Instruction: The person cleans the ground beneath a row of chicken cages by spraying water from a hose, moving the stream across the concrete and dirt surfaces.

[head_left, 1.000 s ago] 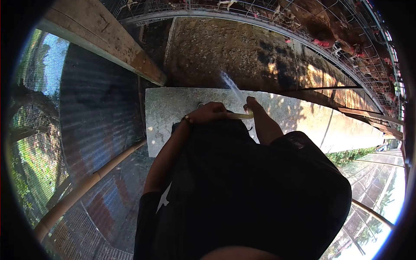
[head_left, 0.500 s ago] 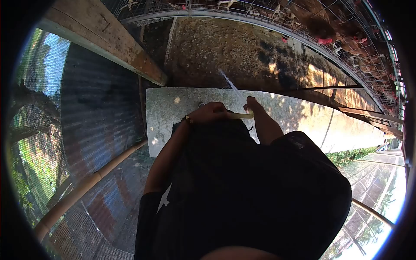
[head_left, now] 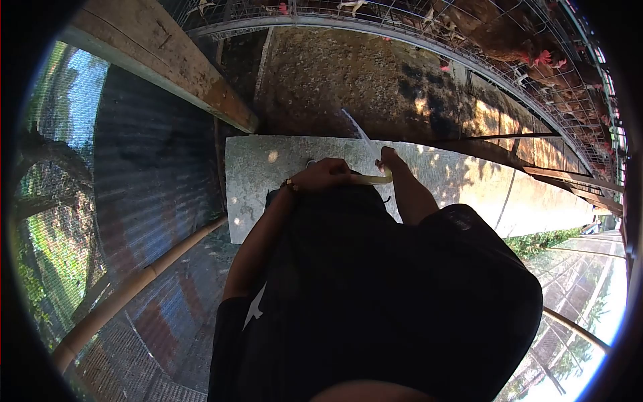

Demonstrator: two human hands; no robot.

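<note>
Around a pale yellow hose (head_left: 368, 179) my left hand (head_left: 324, 175) is closed, a bracelet at its wrist. The hose runs right and bends up into my right hand (head_left: 388, 159), which is closed around its end. From there a jet of water (head_left: 358, 128) shoots up and to the left over the dirt floor (head_left: 328, 74). Both hands are above the concrete walkway (head_left: 258, 177), close in front of my dark clothing.
Wire cages (head_left: 482, 53) with brown hens (head_left: 492, 30) curve across the top and right. A wooden post (head_left: 161, 60) slants down from the upper left. A bamboo pole (head_left: 144, 278) and netting (head_left: 70, 221) are at the left.
The water jet has shifted slightly in shape, and the hens in the cages have moved. Both hands hold nearly the same positions.
</note>
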